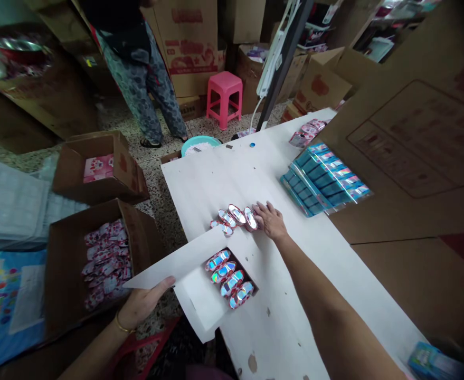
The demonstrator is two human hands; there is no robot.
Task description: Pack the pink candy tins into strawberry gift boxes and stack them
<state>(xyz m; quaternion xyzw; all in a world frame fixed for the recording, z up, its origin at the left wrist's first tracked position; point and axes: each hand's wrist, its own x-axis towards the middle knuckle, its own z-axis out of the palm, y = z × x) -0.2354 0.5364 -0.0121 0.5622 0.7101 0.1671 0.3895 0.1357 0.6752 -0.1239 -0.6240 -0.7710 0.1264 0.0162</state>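
My left hand (148, 303) grips the raised white lid of an open cardboard box (200, 301), its thumb on top of the lid. Inside the box, against the far side, stands a row of several shiny red-and-silver wrapped packets (232, 282); the near part shows bare white card. Beyond the box, more of these packets (237, 215) lie in a slanting row on the white table (200, 184). My right hand (270, 219) reaches across the table, fingers stretched out, and its fingertips touch the right end of that row.
Blue packs in clear plastic (322, 179) stand at the table's right, beside a big carton (422, 158). Cartons of pink packets (107, 264) and pink boxes (99, 168) sit at the left. Behind are a pink stool (224, 95), a teal basin (200, 143) and a standing person (136, 68).
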